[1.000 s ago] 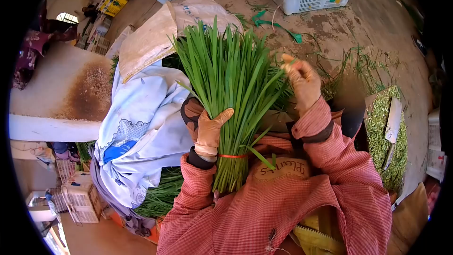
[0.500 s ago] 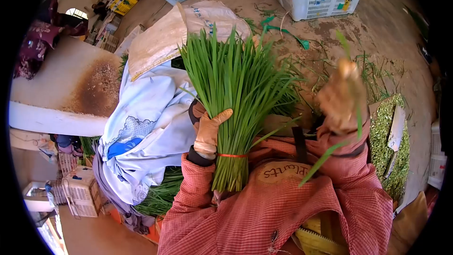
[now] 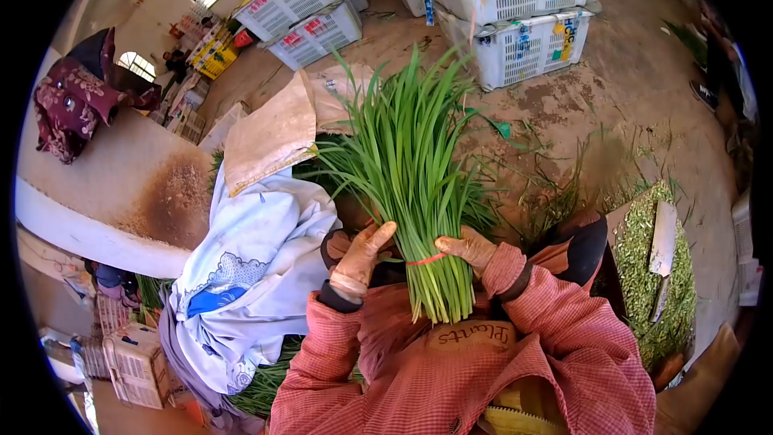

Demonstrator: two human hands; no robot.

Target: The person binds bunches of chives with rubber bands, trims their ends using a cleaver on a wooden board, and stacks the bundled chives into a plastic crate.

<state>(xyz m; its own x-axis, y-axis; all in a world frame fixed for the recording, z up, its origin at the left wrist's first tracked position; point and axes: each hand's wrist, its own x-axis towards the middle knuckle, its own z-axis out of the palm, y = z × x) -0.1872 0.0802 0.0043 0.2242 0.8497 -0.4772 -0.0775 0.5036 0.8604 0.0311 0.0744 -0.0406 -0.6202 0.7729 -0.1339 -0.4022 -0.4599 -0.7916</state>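
Note:
A bundle of long green garlic chives stands before my chest, leaf tips pointing away and pale stems toward me. A red band ties it near the stem ends. My left hand, in a tan glove, is at the bundle's left side, thumb raised by the leaves and fingers partly hidden behind. My right hand grips the right side close to the band, thumb across the front. Under the bundle, the lower fingers of both hands are out of sight.
A knife lies on chopped green trimmings at right. To the left, a pale blue cloth covers more chives, with a woven sack beyond. White crates are stacked ahead. Loose leaves litter the floor.
My right hand has come down from the raised right side, where it held loose leaves, onto the bundle. Those leaves are gone from it. The bundle has shifted right, and the view has tilted up.

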